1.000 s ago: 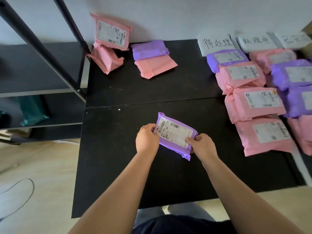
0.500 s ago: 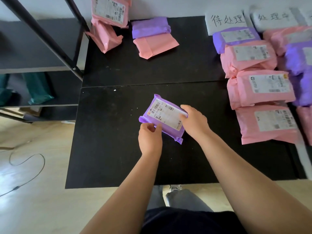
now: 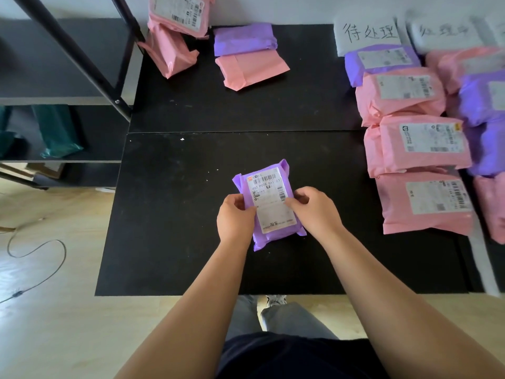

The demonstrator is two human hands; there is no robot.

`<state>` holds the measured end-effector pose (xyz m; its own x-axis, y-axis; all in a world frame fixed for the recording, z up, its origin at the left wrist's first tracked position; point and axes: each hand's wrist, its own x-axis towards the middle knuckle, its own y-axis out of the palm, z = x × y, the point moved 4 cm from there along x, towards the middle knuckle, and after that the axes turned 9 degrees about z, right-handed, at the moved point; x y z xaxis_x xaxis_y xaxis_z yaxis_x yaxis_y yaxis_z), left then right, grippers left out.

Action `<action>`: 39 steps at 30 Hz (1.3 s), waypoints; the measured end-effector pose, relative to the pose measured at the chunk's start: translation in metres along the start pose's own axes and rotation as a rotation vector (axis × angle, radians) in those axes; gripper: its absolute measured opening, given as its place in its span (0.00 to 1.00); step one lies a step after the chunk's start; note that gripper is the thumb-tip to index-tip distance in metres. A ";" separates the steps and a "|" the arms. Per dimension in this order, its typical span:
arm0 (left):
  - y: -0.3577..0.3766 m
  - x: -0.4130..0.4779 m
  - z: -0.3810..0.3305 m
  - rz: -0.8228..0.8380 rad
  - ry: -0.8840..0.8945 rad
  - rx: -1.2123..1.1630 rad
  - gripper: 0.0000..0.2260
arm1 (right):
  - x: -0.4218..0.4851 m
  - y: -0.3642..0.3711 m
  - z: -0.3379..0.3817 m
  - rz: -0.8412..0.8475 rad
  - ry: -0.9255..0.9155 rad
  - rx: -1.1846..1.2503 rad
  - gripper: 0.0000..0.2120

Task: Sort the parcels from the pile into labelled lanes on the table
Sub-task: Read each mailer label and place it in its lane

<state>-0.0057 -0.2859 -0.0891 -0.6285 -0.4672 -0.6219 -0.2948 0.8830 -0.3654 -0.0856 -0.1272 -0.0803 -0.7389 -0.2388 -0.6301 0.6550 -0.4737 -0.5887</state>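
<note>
- Purple parcel (image 3: pixel 269 203) at frame centre, label up, on black table (image 3: pixel 169 214)
- Left hand (image 3: pixel 235 217) and right hand (image 3: pixel 314 207) pinch its side edges
- Pink parcels (image 3: pixel 420 149) lined up right

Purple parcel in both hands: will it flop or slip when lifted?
Probably soft, somewhat floppy: the purple parcel looks creased, with loose corner flaps. Likely light: left hand and right hand pinch its edges only.
</note>
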 end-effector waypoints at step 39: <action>-0.033 -0.108 -0.135 -0.023 0.439 -0.331 0.01 | -0.098 -0.121 0.041 -0.482 -0.410 0.511 0.04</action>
<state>-0.0253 -0.2579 0.0839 -0.8393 -0.4863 -0.2430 -0.4786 0.8730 -0.0938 -0.0993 -0.0812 0.0733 -0.9853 -0.1545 -0.0723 0.1705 -0.9086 -0.3813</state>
